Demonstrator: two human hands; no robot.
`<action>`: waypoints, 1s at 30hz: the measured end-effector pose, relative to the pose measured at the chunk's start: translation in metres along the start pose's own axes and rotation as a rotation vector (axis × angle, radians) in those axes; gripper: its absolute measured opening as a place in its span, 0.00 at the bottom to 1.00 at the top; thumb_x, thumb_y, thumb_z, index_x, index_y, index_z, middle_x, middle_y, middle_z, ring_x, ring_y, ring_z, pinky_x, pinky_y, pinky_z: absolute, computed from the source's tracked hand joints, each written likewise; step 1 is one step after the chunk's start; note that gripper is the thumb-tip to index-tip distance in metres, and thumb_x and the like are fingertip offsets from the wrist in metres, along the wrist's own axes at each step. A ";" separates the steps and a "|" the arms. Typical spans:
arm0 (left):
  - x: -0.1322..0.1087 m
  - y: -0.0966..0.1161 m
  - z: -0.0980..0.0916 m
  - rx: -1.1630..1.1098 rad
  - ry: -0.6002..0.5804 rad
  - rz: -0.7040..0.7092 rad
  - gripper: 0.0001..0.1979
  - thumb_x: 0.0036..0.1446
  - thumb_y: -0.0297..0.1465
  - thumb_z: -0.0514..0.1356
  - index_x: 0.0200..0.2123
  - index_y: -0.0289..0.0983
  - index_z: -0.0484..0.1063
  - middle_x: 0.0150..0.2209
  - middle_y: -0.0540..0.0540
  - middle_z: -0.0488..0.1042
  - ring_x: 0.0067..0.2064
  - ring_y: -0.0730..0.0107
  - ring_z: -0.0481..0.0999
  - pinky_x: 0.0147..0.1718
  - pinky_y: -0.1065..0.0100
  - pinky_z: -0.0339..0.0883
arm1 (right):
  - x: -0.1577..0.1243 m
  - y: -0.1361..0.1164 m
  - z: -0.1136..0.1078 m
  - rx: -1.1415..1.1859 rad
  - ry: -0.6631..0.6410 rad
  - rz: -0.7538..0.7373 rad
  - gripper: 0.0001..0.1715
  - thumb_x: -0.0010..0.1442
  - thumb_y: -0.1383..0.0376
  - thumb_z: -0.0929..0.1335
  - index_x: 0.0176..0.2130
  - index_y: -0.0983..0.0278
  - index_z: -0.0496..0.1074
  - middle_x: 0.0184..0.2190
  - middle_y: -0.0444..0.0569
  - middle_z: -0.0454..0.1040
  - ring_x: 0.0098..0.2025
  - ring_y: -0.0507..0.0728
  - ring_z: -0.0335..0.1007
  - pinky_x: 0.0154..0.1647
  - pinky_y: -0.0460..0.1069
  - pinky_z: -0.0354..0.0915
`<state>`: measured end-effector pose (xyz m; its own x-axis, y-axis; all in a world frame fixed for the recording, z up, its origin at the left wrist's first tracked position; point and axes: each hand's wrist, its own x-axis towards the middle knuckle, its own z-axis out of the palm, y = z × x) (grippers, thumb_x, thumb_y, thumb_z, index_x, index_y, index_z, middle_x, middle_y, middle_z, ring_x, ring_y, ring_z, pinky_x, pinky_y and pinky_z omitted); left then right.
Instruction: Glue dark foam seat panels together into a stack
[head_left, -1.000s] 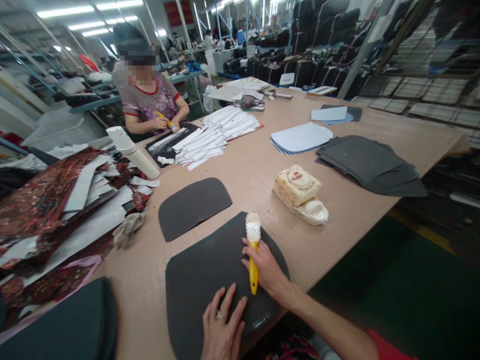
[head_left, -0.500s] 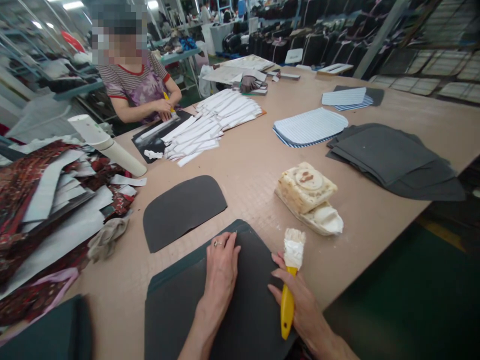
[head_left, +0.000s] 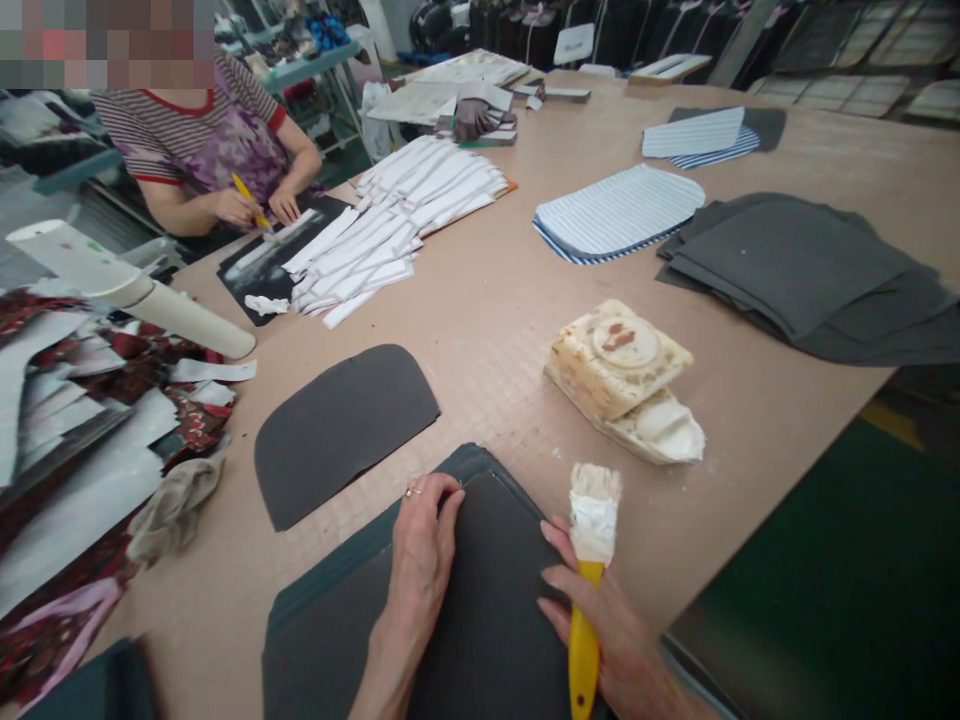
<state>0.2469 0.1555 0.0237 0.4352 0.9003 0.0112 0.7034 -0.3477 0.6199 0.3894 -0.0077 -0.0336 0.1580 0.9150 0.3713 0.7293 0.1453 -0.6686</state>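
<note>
A stack of dark grey sheets [head_left: 495, 610] with rounded corners lies in front of me, its greenish lower layers showing along the far edge. My left hand [head_left: 421, 540], with a ring on one finger, is closed at that far edge, thumb and fingertips pinching the top sheet. My right hand [head_left: 619, 625] grips a paintbrush [head_left: 585, 635] with a yellow handle, its bristles upward and coated white. The fingertips of that same hand touch the stack's right edge. Beyond the stack lies a single dark grey panel [head_left: 345, 430]. A crusted block-shaped container [head_left: 622, 365] with white paste stands past the brush.
Across the table a co-worker [head_left: 217, 150] brushes beside white strips [head_left: 397, 220]. At left are a white tube [head_left: 135, 290], scraps [head_left: 97, 440] and a crumpled glove [head_left: 172, 505]. Striped pieces [head_left: 622, 210] and more dark sheets [head_left: 802, 270] lie at right.
The view has shifted down and to the right. My left thumb and fingers have drawn closer together at the sheet's edge. My right hand still holds the brush. The co-worker's hands have moved apart.
</note>
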 end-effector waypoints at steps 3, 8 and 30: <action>0.000 -0.002 0.002 0.057 -0.019 0.006 0.06 0.59 0.30 0.51 0.31 0.40 0.65 0.30 0.49 0.69 0.33 0.67 0.69 0.34 0.63 0.65 | 0.000 0.000 0.000 0.001 0.002 -0.010 0.17 0.58 0.73 0.63 0.48 0.62 0.64 0.57 0.58 0.64 0.59 0.63 0.59 0.53 0.57 0.65; 0.001 -0.004 0.003 0.152 -0.010 0.076 0.06 0.59 0.30 0.50 0.30 0.40 0.64 0.29 0.50 0.69 0.32 0.67 0.69 0.33 0.64 0.65 | 0.001 -0.002 -0.001 0.029 0.004 -0.024 0.17 0.58 0.74 0.63 0.48 0.63 0.64 0.57 0.58 0.63 0.59 0.62 0.59 0.55 0.55 0.64; 0.001 0.004 0.004 0.306 -0.106 0.077 0.08 0.61 0.29 0.48 0.32 0.39 0.64 0.32 0.47 0.70 0.35 0.64 0.68 0.35 0.62 0.64 | -0.008 0.003 0.004 0.052 -0.018 -0.042 0.20 0.58 0.75 0.63 0.50 0.63 0.64 0.59 0.58 0.60 0.61 0.64 0.55 0.56 0.59 0.62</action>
<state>0.2523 0.1546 0.0228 0.5381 0.8418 -0.0430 0.7955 -0.4903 0.3560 0.3880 -0.0127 -0.0414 0.1151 0.9143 0.3883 0.6994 0.2030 -0.6853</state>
